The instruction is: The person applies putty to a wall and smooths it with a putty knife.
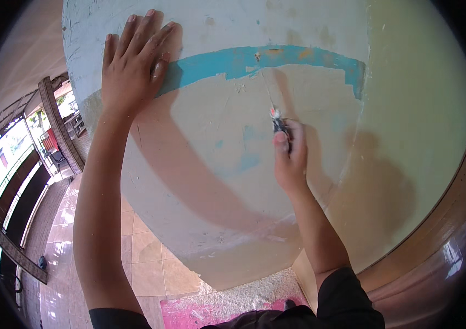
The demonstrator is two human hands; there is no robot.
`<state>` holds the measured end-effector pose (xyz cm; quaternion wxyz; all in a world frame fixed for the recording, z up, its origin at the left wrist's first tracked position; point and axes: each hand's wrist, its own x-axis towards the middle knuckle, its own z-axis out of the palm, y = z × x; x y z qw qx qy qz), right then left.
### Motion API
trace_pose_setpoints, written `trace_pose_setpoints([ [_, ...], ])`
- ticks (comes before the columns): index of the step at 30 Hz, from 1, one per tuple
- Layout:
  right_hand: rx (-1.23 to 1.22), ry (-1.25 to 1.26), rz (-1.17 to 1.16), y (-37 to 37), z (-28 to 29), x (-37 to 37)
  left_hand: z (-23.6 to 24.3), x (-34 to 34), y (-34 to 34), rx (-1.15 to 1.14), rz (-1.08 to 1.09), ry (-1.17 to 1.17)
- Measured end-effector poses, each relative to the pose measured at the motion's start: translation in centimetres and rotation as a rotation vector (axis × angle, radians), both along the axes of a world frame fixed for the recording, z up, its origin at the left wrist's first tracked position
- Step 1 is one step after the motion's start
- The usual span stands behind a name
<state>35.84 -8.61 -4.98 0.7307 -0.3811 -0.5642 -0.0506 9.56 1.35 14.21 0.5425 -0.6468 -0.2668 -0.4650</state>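
Observation:
My left hand (133, 77) lies flat against the pale wall (205, 131), fingers spread, next to the left end of a turquoise painted band (205, 66). Nothing is in it. In my right hand (292, 151) is a scraper (280, 125) with a dark handle and a red-and-white part near its blade. The thin blade points up and looks nearly edge-on. Its tip is close to the band's lower edge, just below a small dark hole (257, 56). Whether the tip touches the wall, I cannot tell. Faint turquoise patches (248, 159) show lower on the wall.
White flakes and dust (255, 290) lie on a pink sheet (175, 315) at the wall's foot. A yellowish-green wall (419, 142) meets the pale one at right. Beige floor tiles (148, 268) spread at lower left, toward a railing (24, 197) and pillar (60, 126).

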Motion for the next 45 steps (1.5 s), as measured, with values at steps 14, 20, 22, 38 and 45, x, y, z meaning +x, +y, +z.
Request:
trace_pose_setpoints([
  [14, -0.169, 0.304, 0.338, -2.4, -0.7, -0.6, -0.1, 0.0, -0.5, -0.036, 0.033, -0.002],
  [20, -0.128, 0.333, 0.268, -3.5, -1.9, 0.4, -0.1, -0.2, -0.3, -0.051, 0.031, 0.008],
  [22, -0.095, 0.271, 0.191, -3.3, -2.6, 1.5, 0.0, -0.2, -0.3, -0.032, 0.056, 0.003],
  [38, 0.087, 0.055, -0.032, -3.5, -1.0, 8.3, 0.4, 5.7, -1.3, -0.029, 0.121, -0.078],
  [45, 0.198, 0.162, -0.091, -4.1, -1.4, 14.6, 1.7, 11.8, -2.3, -0.038, 0.137, -0.041],
])
